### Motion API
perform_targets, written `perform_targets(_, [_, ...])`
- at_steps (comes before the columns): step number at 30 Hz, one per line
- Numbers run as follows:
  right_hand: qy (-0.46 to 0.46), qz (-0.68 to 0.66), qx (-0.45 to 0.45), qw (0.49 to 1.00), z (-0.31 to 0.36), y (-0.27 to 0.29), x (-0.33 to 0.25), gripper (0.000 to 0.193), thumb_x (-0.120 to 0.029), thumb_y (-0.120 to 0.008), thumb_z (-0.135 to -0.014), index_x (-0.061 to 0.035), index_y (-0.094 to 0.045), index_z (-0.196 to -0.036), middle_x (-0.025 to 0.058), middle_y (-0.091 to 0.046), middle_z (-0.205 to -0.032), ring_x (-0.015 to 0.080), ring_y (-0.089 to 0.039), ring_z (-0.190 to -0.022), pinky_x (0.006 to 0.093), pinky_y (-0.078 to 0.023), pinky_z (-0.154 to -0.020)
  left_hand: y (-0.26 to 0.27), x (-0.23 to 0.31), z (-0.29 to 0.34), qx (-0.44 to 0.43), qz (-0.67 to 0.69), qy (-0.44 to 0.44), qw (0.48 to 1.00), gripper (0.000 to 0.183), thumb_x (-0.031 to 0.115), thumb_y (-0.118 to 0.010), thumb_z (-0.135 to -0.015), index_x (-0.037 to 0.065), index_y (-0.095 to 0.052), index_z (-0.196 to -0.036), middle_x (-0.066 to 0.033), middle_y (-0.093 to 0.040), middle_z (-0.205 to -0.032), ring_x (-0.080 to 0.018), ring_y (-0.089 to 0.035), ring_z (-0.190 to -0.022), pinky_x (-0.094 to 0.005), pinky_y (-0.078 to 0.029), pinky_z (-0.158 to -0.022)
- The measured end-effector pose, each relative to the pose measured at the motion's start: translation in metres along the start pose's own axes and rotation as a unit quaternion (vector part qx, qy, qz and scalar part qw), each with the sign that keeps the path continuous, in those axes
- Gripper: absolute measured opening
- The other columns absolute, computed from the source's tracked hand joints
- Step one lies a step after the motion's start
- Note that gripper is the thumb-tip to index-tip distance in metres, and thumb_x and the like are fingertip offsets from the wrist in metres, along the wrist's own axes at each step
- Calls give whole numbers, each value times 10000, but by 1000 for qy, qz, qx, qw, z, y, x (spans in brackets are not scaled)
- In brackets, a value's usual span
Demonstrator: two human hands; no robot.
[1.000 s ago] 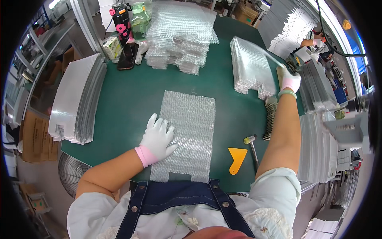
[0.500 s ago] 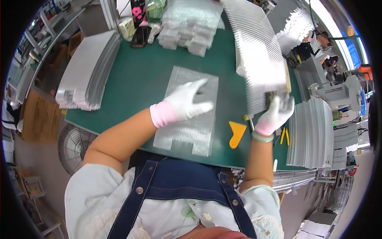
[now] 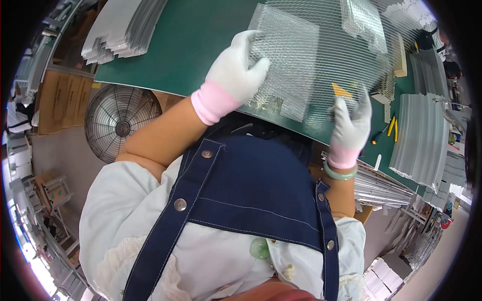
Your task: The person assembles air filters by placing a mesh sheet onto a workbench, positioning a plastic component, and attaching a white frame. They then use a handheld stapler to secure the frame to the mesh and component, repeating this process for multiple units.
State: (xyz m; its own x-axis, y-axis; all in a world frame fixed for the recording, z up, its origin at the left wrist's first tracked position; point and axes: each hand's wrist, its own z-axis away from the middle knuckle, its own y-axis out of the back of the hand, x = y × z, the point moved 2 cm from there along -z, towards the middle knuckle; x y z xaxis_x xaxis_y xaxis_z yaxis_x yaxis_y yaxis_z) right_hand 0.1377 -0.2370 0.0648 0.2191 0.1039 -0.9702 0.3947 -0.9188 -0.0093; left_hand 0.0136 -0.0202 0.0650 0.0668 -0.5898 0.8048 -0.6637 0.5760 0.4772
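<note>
a worker's gloved right hand (image 3: pixel 350 125) sits at the near edge of a clear ribbed plastic sheet (image 3: pixel 335 60) raised over a green worktable (image 3: pixel 198 42), its grip impossible to tell; the gloved left hand (image 3: pixel 235 71) gapes open alongside. a yellow scraper (image 3: pixel 341 91) and second sheet (image 3: pixel 291 55) show beneath, stacked sheets (image 3: pixel 364 24) beyond.

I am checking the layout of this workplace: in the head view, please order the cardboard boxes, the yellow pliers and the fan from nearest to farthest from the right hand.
From the right hand:
1. Yellow pliers: just to its right, on the table.
2. Fan: well to the left.
3. Cardboard boxes: farther left, past the fan.
</note>
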Motion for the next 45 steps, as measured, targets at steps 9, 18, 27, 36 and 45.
perform_targets(9, [-53, 528, -122, 839, -26, -33, 90, 804, -392, -657, -899, 99, -330, -1445, 304, -642, -1165, 425, -644, -1048, 442, -517, -900, -29, -66, -2, -141, -244, 154, 947, 768, 485, -636, -894, -71, -399, -1368, -255, -684, -992, -380, -690, -918, -432, -558, -789])
perform_targets(18, [-82, 562, -142, 811, -24, -38, 89, 801, -422, -629, -906, 112, -345, -1431, 309, -654, -1096, 412, -642, -1050, 449, -513, -901, -26, -70, -12, -219, -248, 215, 919, 732, 462, -613, -909, -68, -417, -1375, -253, -682, -1060, -378, -667, -1011, -428, -531, -876])
perform_targets(27, [-68, 473, -131, 869, -21, -24, 93, 760, -381, -639, -888, 92, -389, -1428, 275, -649, -1112, 394, -642, -997, 433, -508, -881, -19, -99, -2, -151, -116, 132, 973, 551, 328, -551, -930, -97, -505, -1277, -271, -682, -1014, -397, -656, -994, -454, -513, -890])
perform_targets(36, [-4, 527, -125, 840, -16, -30, 98, 798, -381, -671, -864, 103, -372, -1424, 298, -640, -1126, 422, -629, -1046, 447, -507, -892, -28, -90, -6, -235, -221, 192, 927, 595, 285, -544, -934, -55, -408, -1403, -270, -665, -1095, -408, -628, -1061, -457, -493, -925])
perform_targets(45, [-37, 497, -147, 854, -21, -25, 98, 812, -381, -680, -865, 99, -361, -1437, 308, -610, -1210, 419, -600, -1130, 436, -481, -968, -20, -93, -6, -166, -76, 180, 967, 555, 285, -517, -941, -55, -446, -1373, -289, -659, -1103, -409, -638, -1046, -443, -496, -945])
